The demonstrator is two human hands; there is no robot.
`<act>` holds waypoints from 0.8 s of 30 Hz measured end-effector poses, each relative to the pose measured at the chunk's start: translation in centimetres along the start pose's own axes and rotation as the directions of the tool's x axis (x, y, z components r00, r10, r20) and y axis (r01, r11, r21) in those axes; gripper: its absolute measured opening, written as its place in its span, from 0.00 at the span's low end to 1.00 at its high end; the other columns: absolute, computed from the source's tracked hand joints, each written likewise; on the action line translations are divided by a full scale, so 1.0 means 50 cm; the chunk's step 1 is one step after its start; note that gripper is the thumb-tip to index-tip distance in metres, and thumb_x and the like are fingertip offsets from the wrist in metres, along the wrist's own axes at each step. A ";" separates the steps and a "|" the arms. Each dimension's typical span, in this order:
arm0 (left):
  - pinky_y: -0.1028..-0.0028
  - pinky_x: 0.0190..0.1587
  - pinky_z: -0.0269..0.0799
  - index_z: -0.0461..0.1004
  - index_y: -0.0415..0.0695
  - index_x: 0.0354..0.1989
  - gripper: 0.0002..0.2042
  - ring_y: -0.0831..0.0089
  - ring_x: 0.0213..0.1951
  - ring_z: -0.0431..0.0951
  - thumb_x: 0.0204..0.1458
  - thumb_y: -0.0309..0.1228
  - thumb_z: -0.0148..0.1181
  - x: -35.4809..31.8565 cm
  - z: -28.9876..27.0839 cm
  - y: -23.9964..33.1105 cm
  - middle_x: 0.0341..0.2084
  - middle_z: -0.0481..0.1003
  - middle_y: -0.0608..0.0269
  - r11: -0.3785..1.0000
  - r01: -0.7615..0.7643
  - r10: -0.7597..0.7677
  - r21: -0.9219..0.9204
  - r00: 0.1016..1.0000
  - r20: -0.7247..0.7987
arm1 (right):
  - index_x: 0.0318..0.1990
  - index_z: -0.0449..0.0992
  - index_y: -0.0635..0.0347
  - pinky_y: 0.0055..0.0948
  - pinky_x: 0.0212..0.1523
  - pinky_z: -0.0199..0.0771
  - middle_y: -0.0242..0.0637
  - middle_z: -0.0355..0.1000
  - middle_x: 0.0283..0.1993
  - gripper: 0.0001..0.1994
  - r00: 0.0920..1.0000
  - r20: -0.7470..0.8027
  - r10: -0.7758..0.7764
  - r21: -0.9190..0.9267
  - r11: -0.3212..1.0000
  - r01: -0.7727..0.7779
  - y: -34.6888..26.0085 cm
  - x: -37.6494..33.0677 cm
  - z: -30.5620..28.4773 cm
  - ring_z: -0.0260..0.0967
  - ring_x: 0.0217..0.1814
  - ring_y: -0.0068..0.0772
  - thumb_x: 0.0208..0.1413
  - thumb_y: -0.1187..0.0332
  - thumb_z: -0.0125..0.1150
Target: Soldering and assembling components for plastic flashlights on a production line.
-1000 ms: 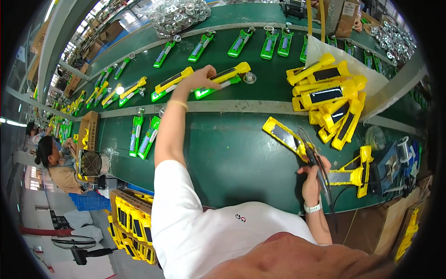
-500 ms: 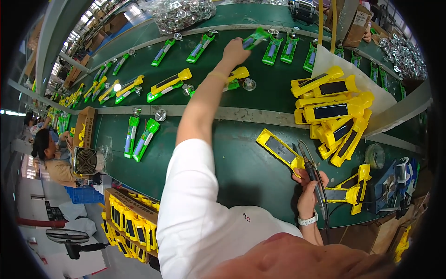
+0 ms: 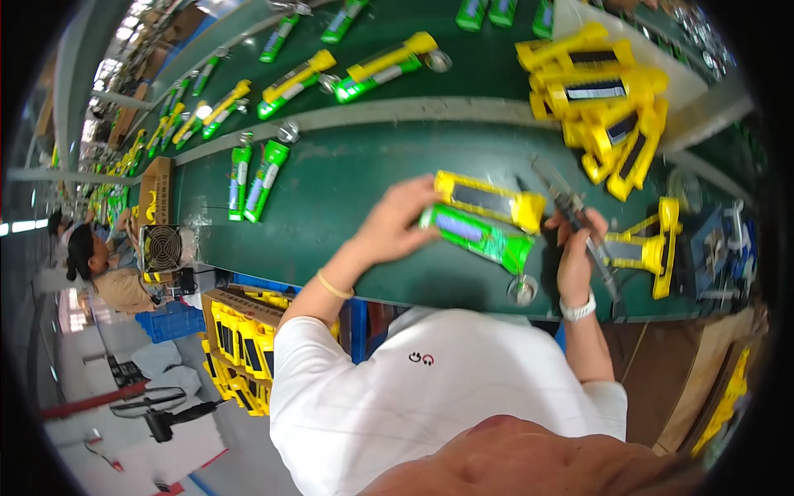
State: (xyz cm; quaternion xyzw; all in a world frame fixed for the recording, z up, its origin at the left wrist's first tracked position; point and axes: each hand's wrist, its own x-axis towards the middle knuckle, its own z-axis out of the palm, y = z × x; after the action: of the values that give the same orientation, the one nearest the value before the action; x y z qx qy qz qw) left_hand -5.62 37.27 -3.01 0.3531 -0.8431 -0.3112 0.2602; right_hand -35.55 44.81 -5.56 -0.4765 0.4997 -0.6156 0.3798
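My left hand (image 3: 401, 221) is closed on the left end of a green flashlight housing (image 3: 480, 237). A purple-blue battery lies inside that housing, and a round silver reflector (image 3: 522, 289) hangs off its right end. Just beyond it, a yellow casing (image 3: 488, 202) with a dark panel lies alongside, its left end at my left fingertips; whether they touch it I cannot tell. My right hand (image 3: 577, 248) is wrapped around a soldering iron (image 3: 571, 207), whose tip points away and to the left. The casing's right end is beside my right fingers.
Yellow casings (image 3: 595, 88) are heaped at the far right, with more casings (image 3: 662, 248) near a blue device (image 3: 718, 258). Two green housings (image 3: 263, 182) lie at left. A raised metal edge (image 3: 372, 110) separates the bench from a line of paired parts. Another person (image 3: 107, 264) sits far left.
My left hand has come back from the far line with the green housing, now beside the yellow casing. My right hand still holds the soldering iron. The view has shifted.
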 end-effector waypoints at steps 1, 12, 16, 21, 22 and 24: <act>0.62 0.58 0.59 0.67 0.43 0.51 0.22 0.53 0.55 0.65 0.43 0.25 0.59 -0.015 -0.006 -0.033 0.50 0.68 0.50 0.999 0.049 -0.048 0.012 0.995 -0.093 | 0.52 0.56 0.56 0.21 0.33 0.60 0.39 0.68 0.37 0.15 0.990 -0.142 0.017 0.081 0.997 -0.006 -0.010 -0.002 0.001 0.64 0.35 0.25 0.64 0.58 0.41; 0.55 0.59 0.56 0.66 0.42 0.52 0.28 0.57 0.54 0.66 0.41 0.35 0.65 0.025 0.032 0.015 0.49 0.70 0.55 0.945 -0.213 0.201 0.247 0.977 0.073 | 0.45 0.61 0.58 0.21 0.23 0.62 0.36 0.64 0.32 0.12 0.932 -0.361 -0.004 0.358 0.923 0.143 -0.045 -0.074 -0.059 0.59 0.23 0.25 0.58 0.64 0.52; 0.63 0.48 0.67 0.76 0.44 0.38 0.14 0.63 0.48 0.71 0.39 0.28 0.65 0.026 0.052 0.057 0.45 0.73 0.59 0.866 -0.291 0.334 0.408 0.942 -0.036 | 0.43 0.61 0.58 0.22 0.21 0.62 0.35 0.64 0.33 0.12 0.938 -0.339 0.076 0.372 0.927 0.059 -0.045 -0.091 -0.064 0.59 0.22 0.24 0.56 0.67 0.53; 0.69 0.34 0.67 0.78 0.45 0.35 0.11 0.66 0.31 0.74 0.39 0.25 0.65 0.042 0.109 0.071 0.33 0.76 0.64 0.943 -0.286 0.312 0.171 0.938 -0.151 | 0.41 0.58 0.58 0.21 0.21 0.62 0.35 0.63 0.31 0.11 0.955 -0.241 0.175 0.397 0.915 -0.067 -0.053 -0.076 -0.028 0.59 0.20 0.23 0.55 0.71 0.54; 0.70 0.33 0.67 0.78 0.45 0.33 0.10 0.65 0.30 0.73 0.39 0.25 0.65 0.047 0.115 0.070 0.31 0.76 0.64 0.973 -0.233 0.230 0.000 0.963 -0.141 | 0.41 0.58 0.58 0.20 0.21 0.61 0.35 0.63 0.31 0.11 0.960 -0.210 0.187 0.372 0.923 -0.098 -0.055 -0.075 -0.023 0.59 0.20 0.22 0.55 0.71 0.54; 0.71 0.33 0.66 0.77 0.45 0.30 0.08 0.65 0.29 0.72 0.39 0.24 0.64 0.053 0.113 0.080 0.26 0.75 0.64 0.990 -0.123 0.113 -0.066 0.983 -0.145 | 0.38 0.57 0.58 0.18 0.20 0.61 0.34 0.63 0.28 0.12 0.954 -0.184 0.237 0.331 0.929 -0.167 -0.057 -0.077 -0.013 0.59 0.19 0.19 0.54 0.72 0.55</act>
State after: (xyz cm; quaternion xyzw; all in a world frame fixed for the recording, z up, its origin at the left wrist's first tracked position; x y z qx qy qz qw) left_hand -12.70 39.40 -3.38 0.3135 -0.8300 -0.3006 0.3499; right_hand -35.15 49.19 -3.62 -0.2849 0.4821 -0.6931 0.4539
